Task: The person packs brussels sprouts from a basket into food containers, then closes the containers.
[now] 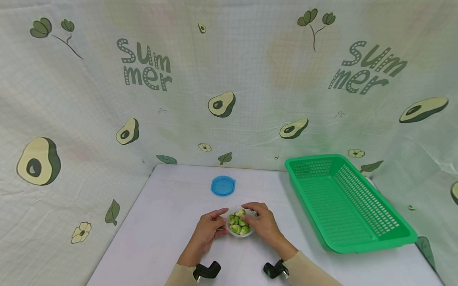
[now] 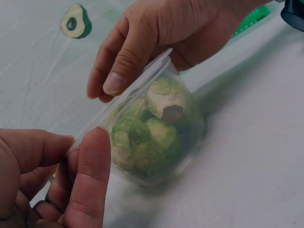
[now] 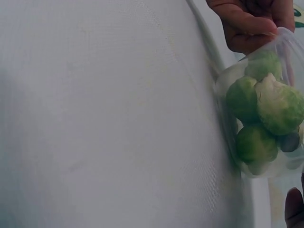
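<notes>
A small clear plastic tub point(image 1: 240, 236) full of green Brussels sprouts point(image 1: 235, 228) stands on the white table in front of me. My left hand point(image 1: 211, 228) pinches its rim from the left, thumb and fingers on either side of the edge, as the left wrist view shows. Over the tub's right side, my right hand point(image 1: 262, 222) bends loosely, its index finger near the far rim and its thumb above the sprouts. No sprout shows between its fingers. In the right wrist view, the tub point(image 3: 247, 166) appears through its clear wall with several sprouts inside.
A blue lid point(image 1: 223, 186) lies flat on the table beyond the tub. To the right stands a large green plastic basket point(image 1: 311, 210) with slotted sides. An avocado-printed sheet point(image 1: 250, 79) hangs behind the table and at both sides. Each wrist carries a black camera mount.
</notes>
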`<move>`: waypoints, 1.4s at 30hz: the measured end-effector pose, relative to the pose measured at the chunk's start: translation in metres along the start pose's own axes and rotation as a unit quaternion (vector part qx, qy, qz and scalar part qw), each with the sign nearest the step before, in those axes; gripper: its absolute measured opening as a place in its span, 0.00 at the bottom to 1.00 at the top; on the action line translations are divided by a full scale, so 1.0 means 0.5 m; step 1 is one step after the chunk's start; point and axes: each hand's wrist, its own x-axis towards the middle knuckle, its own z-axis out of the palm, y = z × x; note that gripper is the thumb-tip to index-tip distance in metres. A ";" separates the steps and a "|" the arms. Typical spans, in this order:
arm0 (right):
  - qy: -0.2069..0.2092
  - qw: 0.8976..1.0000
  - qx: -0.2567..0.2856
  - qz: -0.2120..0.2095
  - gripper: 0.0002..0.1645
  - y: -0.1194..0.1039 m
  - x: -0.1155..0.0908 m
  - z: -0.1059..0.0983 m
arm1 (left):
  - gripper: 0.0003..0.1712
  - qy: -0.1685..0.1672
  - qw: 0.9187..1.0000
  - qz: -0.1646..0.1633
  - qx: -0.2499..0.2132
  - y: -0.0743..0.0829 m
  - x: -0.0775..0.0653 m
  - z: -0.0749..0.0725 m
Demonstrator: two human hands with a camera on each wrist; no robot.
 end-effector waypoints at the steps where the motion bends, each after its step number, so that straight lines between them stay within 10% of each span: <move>1: -0.001 1.000 0.003 0.002 0.18 0.000 -0.001 -0.001 | 0.29 0.000 1.000 0.000 -0.001 0.001 0.000 0.000; 42: -0.008 0.974 0.170 0.153 0.15 0.010 0.019 -0.032 | 0.29 -0.007 1.000 -0.009 0.012 0.005 0.002 -0.005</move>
